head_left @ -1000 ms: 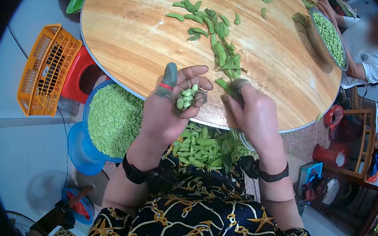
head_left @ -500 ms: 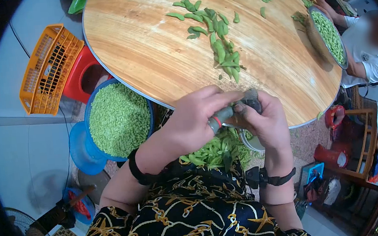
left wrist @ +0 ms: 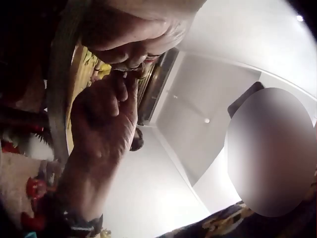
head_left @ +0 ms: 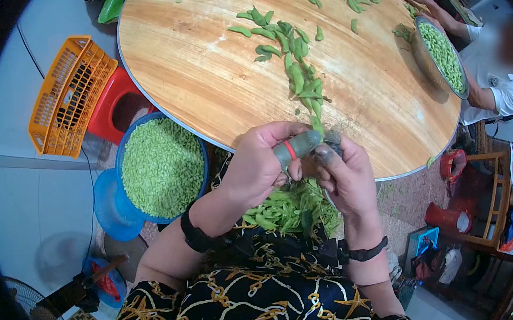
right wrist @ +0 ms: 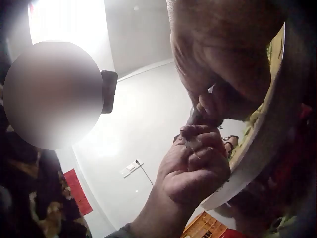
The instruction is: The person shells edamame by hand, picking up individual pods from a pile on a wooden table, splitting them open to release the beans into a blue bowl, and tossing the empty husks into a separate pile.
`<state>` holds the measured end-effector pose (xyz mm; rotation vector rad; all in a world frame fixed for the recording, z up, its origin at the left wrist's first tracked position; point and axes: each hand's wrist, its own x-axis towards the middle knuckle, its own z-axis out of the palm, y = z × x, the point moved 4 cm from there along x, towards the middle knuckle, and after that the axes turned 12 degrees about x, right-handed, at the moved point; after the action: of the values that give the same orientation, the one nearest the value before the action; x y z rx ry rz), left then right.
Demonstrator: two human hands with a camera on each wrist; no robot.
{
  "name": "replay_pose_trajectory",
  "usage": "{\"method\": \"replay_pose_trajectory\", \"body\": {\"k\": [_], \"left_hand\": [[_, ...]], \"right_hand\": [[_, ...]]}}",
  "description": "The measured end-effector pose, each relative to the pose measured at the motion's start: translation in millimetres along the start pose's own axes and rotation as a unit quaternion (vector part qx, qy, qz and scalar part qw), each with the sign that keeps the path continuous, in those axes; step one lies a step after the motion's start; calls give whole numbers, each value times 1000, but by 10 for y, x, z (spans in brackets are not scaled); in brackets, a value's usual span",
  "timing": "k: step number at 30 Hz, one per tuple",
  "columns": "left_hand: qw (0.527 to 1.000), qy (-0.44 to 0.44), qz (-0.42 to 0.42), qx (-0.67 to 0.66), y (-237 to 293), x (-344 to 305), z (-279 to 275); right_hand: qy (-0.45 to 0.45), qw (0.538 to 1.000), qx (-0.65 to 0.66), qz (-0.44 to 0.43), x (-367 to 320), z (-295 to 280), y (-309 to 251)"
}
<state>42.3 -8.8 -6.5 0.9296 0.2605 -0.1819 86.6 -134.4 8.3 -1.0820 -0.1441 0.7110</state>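
Near the edge of the round wooden table (head_left: 185,62), both hands meet around a green bean pod (head_left: 316,122) whose tip sticks up past the fingertips. The left hand (head_left: 251,163) has a grey-green cover with a red band on its thumb, which presses at the pod. Dark covers are on fingertips of the right hand (head_left: 354,175), which pinches the pod from the other side. The left palm is turned out of sight. In the dim right wrist view, the left hand (right wrist: 195,166) shows curled fingers against the right one. A line of loose pods (head_left: 298,76) lies just beyond.
A blue basin (head_left: 206,158) full of shelled beans stands left, beside a red stool (head_left: 106,106) and an orange crate (head_left: 65,98). More pods (head_left: 286,209) sit in the lap. Across the table, a person is beside a metal bowl (head_left: 426,60) of beans.
The left hand, earlier palm up with shelled beans in it, has turned over and come to the right hand. The right hand has brought a pod back from the line, and both hold it.
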Motion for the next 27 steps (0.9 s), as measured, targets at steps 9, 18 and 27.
{"method": "replay_pose_trajectory", "body": {"k": [9, 18, 27], "left_hand": [[990, 43, 89, 104, 50, 24, -62], [932, 133, 139, 306, 83, -12, -49], [988, -137, 38, 61, 10, 6, -8]], "right_hand": [[-60, 997, -1, 46, -91, 64, -22], [-69, 993, 16, 96, -121, 32, -11], [-90, 961, 194, 178, -178, 79, 82]]}}
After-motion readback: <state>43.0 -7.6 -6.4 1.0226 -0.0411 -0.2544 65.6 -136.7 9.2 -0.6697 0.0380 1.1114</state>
